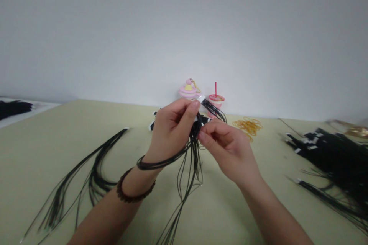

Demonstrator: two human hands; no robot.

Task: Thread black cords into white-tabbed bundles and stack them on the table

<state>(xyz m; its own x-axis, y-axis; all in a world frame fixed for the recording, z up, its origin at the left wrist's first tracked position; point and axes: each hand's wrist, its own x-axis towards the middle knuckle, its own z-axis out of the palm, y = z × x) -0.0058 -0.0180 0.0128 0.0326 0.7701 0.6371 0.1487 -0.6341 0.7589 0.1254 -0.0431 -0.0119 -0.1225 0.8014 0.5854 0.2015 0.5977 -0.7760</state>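
Observation:
My left hand (172,128) is closed, pinching the top of a bundle of thin black cords (192,153) between thumb and fingers; some cords loop round that wrist above a dark beaded bracelet (130,195). My right hand (227,149) is closed too, its fingertips pinching the same bundle just right of the left thumb. The cords hang down from both hands toward the table's near edge. Small black-and-white tags (205,103) stick out above the fingers.
A fan of loose black cords (86,176) lies on the beige table (46,141) at left. A big heap of tagged black cords (333,153) sits at right. Yellow rubber bands (248,125), a pink toy (188,90) and a small pink cup (216,101) stand by the wall.

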